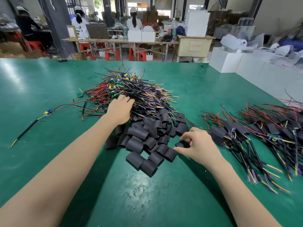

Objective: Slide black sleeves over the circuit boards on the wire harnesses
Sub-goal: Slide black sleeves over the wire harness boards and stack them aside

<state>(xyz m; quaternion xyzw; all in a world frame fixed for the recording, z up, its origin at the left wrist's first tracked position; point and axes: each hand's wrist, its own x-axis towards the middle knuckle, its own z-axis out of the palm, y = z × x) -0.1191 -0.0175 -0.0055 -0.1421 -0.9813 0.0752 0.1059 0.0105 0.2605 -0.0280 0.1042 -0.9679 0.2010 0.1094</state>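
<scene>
Right hand (199, 145) apparently pinching sleeve (183, 144)

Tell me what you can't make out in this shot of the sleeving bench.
- Head view: left hand fingertips are buried in the bare harness pile, so its grip is unclear.
- Finished harnesses are cut off by the right edge.
- The black sleeve pinched by the right hand is partly covered by fingers.

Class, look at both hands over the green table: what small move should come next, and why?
Probably the left hand should draw one harness out of the unsleeved harness pile toward the right hand. The right hand already pinches a black sleeve at the edge of the sleeve pile, while the left hand only rests on the wires; its grip is hidden.
</scene>
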